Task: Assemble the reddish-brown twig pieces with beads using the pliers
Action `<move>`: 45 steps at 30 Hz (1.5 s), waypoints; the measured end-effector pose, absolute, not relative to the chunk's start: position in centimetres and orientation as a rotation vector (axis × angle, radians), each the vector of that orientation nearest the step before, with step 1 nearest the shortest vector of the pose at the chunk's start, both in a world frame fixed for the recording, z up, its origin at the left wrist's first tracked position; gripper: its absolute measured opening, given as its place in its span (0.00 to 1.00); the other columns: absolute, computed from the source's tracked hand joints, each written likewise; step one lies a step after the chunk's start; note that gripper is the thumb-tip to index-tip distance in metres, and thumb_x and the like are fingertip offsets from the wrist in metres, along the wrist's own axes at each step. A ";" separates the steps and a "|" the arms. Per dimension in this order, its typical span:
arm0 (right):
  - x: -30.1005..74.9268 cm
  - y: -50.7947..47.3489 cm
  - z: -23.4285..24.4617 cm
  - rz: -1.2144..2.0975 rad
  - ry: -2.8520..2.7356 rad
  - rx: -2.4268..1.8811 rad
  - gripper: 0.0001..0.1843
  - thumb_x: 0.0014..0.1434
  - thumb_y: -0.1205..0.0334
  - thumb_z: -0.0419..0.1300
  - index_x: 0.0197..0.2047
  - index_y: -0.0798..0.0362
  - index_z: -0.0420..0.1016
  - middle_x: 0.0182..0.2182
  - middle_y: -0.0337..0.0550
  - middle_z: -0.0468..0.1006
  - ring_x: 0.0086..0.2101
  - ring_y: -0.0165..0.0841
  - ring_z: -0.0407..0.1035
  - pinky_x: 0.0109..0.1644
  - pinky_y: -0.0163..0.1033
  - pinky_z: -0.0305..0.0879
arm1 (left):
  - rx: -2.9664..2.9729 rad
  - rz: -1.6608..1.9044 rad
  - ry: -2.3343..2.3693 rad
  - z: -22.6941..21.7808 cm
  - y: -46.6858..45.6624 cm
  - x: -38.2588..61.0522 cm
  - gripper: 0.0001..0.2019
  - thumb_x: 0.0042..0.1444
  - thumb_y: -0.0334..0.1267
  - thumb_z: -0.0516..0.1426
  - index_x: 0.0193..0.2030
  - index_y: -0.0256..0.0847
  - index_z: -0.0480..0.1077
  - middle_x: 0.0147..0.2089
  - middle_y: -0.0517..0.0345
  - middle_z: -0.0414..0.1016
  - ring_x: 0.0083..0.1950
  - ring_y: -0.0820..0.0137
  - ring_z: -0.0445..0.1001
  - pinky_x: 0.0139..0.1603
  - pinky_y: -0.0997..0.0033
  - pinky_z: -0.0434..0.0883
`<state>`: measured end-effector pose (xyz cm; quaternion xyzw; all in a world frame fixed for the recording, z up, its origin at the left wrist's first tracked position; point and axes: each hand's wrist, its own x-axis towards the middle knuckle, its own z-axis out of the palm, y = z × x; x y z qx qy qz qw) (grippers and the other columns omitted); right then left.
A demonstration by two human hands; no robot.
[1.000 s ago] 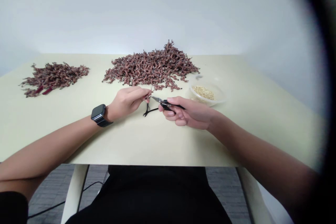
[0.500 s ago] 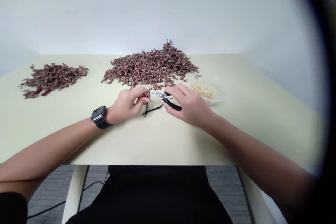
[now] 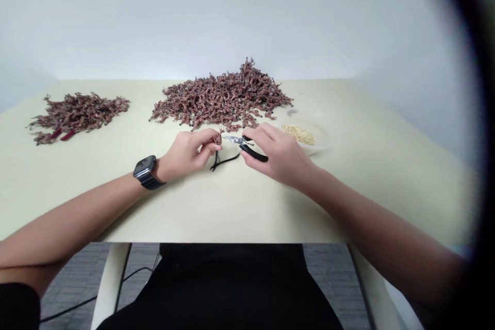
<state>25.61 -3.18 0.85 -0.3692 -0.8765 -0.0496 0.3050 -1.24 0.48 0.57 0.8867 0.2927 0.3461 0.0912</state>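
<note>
Between thumb and fingertips, my left hand (image 3: 193,150) pinches a small reddish-brown figure-like piece (image 3: 218,139), mostly covered by the fingers. My right hand (image 3: 280,157) grips a pair of pliers (image 3: 253,152) with black handles and a short silver nose. The tips of the pliers point left and reach the small piece; whether they clamp any part of it is too fine to tell. On the table just below lies a thin black-handled tool (image 3: 224,162), partly behind my left fingers. A dark watch (image 3: 146,171) is on my left wrist.
Behind my hands spreads a large heap of similar brown pieces (image 3: 220,98). A smaller heap (image 3: 81,111) with two dark red handles (image 3: 68,135) sits at the left. Beyond my right hand, a shallow translucent dish (image 3: 323,147) holds small gold-coloured bits (image 3: 298,134). The table (image 3: 240,216) meets a pale wall.
</note>
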 end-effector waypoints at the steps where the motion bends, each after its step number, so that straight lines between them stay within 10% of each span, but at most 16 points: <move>1: 25.6 -3.2 0.8 -0.151 -2.317 -0.965 0.19 0.68 0.58 0.57 0.60 0.53 0.69 0.44 0.51 0.74 0.42 0.43 0.71 0.45 0.45 0.69 | 2.632 1.026 0.867 0.6 0.5 -1.2 0.05 0.65 0.33 0.56 0.38 0.39 0.72 0.30 0.61 0.77 0.27 0.77 0.73 0.28 0.79 0.66; 15: 25.2 -3.5 1.3 0.036 -2.269 -1.000 0.18 0.66 0.57 0.59 0.56 0.55 0.73 0.41 0.49 0.75 0.38 0.38 0.70 0.42 0.42 0.66 | 2.630 1.043 0.813 0.3 0.7 -1.4 0.04 0.63 0.30 0.56 0.39 0.39 0.71 0.32 0.61 0.78 0.30 0.76 0.75 0.31 0.79 0.68; 28: 25.0 -3.5 2.9 2.193 -1.321 -0.907 0.18 0.68 0.48 0.57 0.46 0.54 0.74 0.29 0.35 0.58 0.24 0.25 0.42 0.21 0.30 0.39 | 2.968 1.146 0.559 0.6 2.1 -2.2 0.14 0.60 0.21 0.52 0.47 0.40 0.72 0.33 0.58 0.79 0.31 0.72 0.74 0.32 0.74 0.69; 32: 24.6 -3.7 2.6 1.846 -1.559 -1.005 0.19 0.69 0.47 0.55 0.48 0.53 0.74 0.31 0.37 0.62 0.25 0.26 0.46 0.23 0.32 0.45 | 2.906 1.145 0.644 0.5 1.8 -2.1 0.10 0.61 0.24 0.54 0.46 0.40 0.71 0.34 0.58 0.79 0.33 0.72 0.75 0.33 0.74 0.69; 39: 24.6 -3.8 1.1 0.194 -2.190 -1.021 0.18 0.66 0.56 0.60 0.56 0.53 0.72 0.41 0.47 0.73 0.38 0.37 0.67 0.44 0.43 0.65 | 2.661 1.045 0.861 0.9 0.9 -1.6 0.05 0.65 0.36 0.58 0.37 0.39 0.70 0.28 0.62 0.75 0.26 0.76 0.71 0.28 0.76 0.64; 45: 25.1 -3.5 0.6 -0.237 -2.299 -1.003 0.19 0.69 0.58 0.56 0.59 0.56 0.70 0.43 0.52 0.73 0.42 0.42 0.69 0.46 0.45 0.67 | 2.623 0.989 0.862 1.2 0.5 -1.5 0.09 0.64 0.40 0.60 0.35 0.39 0.71 0.29 0.60 0.76 0.28 0.75 0.73 0.29 0.75 0.65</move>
